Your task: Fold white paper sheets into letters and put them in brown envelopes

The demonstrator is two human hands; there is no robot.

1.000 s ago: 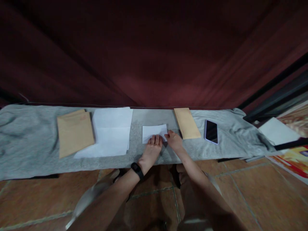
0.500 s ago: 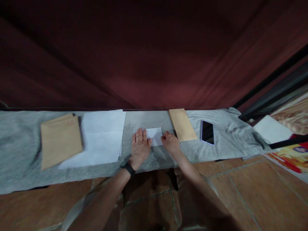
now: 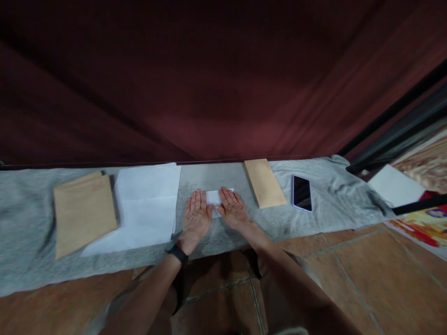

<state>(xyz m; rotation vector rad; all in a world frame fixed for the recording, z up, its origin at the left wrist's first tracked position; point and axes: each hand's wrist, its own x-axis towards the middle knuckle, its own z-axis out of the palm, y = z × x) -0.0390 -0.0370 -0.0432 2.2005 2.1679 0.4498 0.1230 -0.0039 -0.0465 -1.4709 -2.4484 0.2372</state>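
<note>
Under both palms: folded white paper (image 3: 213, 197), pinned flat on the surface, only a strip of it showing between and beyond my hands.
Left hand (image 3: 195, 219): flat, fingers straight and together, palm down on the paper's left part; nothing pinched. Black band (image 3: 178, 254) on that wrist.
Right hand (image 3: 233, 213): also flat and spread, palm down on the paper's right part, angled inward toward the left one; holding nothing, just pressing.
Grip state: both open-handed, pressing, no closure on anything.
Key relation: paper's long axis runs left-right, along the surface edge. It lies directly beneath and just ahead of the fingertips. Both hands equally near, one on each end, nearly touching at the middle.
Left of hands: stack of white sheets (image 3: 145, 204) just beside the left hand, then a large brown envelope (image 3: 84, 211) overlapping the sheets' far left edge.
Right of hands: narrow brown envelope (image 3: 264, 182), near but apart from the right hand, long axis pointing away from me and slightly tilted. Phone (image 3: 301, 192) beyond it, screen dark, face up.
Surface: long, narrow, covered with grey cloth (image 3: 335, 195), wrinkled at the right end.
Room: dark red curtain (image 3: 223, 79) behind the surface, terracotta tiled floor (image 3: 366, 274) below; more white paper (image 3: 394, 186) and a colourful printed sheet (image 3: 424, 223) at far right.
</note>
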